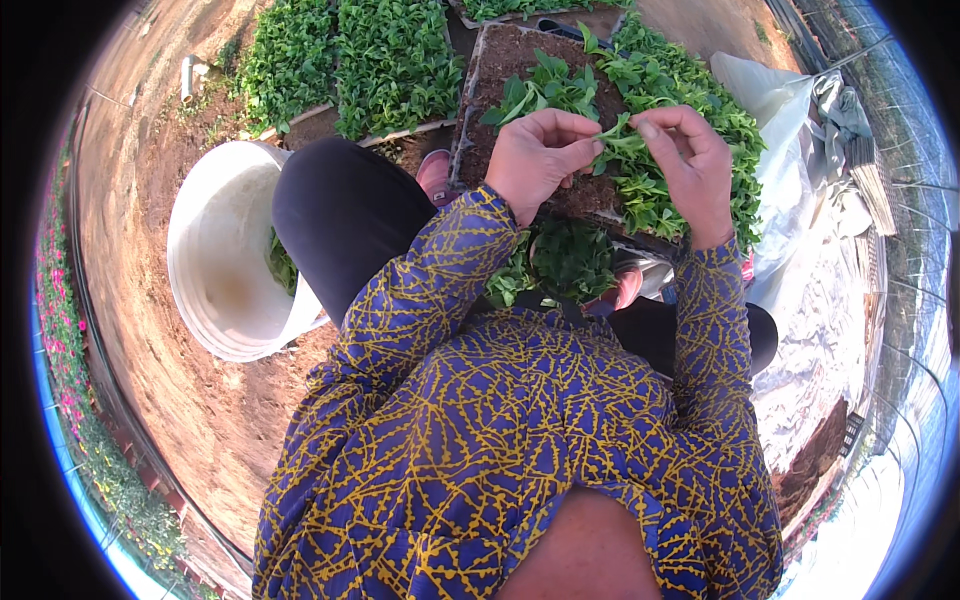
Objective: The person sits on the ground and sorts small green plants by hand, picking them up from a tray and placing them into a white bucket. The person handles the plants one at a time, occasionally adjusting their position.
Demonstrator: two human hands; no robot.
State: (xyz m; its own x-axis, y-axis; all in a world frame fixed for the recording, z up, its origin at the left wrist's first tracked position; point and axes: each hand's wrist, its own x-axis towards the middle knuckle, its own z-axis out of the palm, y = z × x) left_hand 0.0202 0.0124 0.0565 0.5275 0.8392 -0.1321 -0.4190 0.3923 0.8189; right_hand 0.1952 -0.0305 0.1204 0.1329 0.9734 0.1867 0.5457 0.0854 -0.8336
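My left hand [544, 154] pinches a small green leafy cutting [619, 135] between thumb and fingers. From the other side my right hand [686, 161] has its thumb and forefinger at the cutting's upper end; whether it grips the cutting is unclear. Both hands are above a tray of brown soil [495, 64]. Loose leafy cuttings [555, 86] lie on the soil just beyond my left hand. Dense green plants [705, 90] cover the right part of the tray, beneath and around my right hand.
A white bucket [225, 300] with some leaves inside lies tipped at the left. Trays of dense seedlings [397, 67] are beyond my left knee. More greenery [574, 259] sits between my legs, below the soil tray. Clear plastic sheeting [780, 127] is bunched at the right.
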